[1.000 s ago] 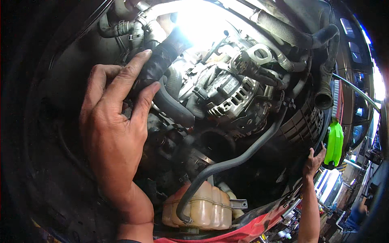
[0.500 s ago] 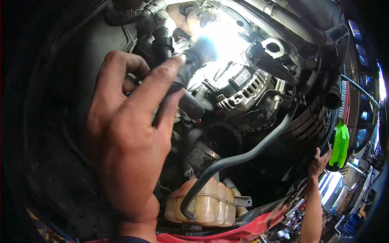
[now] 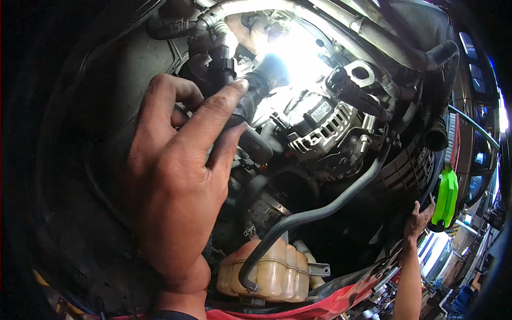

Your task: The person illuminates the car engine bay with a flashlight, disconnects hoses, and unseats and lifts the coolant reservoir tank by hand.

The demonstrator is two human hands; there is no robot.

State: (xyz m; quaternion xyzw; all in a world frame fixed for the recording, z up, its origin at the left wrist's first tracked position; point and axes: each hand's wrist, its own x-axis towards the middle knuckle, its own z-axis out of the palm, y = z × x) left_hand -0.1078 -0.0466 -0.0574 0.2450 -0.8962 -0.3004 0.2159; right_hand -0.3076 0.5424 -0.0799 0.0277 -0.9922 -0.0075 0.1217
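My left hand reaches into a car's engine bay. Its index finger and thumb lie on either side of a black tube-shaped thing, while the other fingers curl. The tube's far end runs into a strong white glare, so I cannot tell whether it is a flashlight or a hose. Just right of it sits a metal alternator with a slotted housing. On the far right, my right hand rests at the bay's edge with its fingers stretched out, holding nothing, close to a bright green object.
A yellowed plastic coolant tank stands at the near side, with a curved black hose leading off it. Red bodywork borders the bay. Thick pipes cross the top. Parked vehicles stand at the right.
The whole view has shifted slightly. My left hand has moved a little to the right and keeps its finger pose on the black tube. My right hand stays at the bay's edge.
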